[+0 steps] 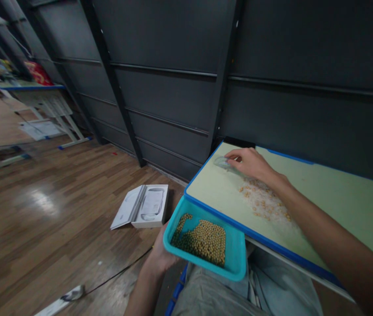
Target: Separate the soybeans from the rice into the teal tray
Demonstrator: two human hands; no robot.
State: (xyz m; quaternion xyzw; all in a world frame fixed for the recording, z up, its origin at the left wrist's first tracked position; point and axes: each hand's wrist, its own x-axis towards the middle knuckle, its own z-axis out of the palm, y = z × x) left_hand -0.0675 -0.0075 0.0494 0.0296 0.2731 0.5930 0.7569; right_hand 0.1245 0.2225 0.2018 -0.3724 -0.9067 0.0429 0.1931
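My left hand (165, 250) grips the left side of a teal plastic tray (237, 259), just below the front edge of the table. Round tan beans (207, 239), which look like soybeans, cover part of the tray's bottom. Over the far left corner of the pale green tabletop (206, 188), my right hand (247, 162) has its fingers closed at a clear plastic piece (222, 162), whose exact kind I cannot make out. Scattered beans mixed with fine whitish bits (265, 202) lie on the tabletop, partly hidden under my right forearm.
A dark panelled wall (169, 96) stands behind the table. On the wooden floor lie an opened white box (150, 204) and a power strip (63, 300) with a black cable. Another desk (35, 90), with a red bag (38, 72) on it, is at the far left.
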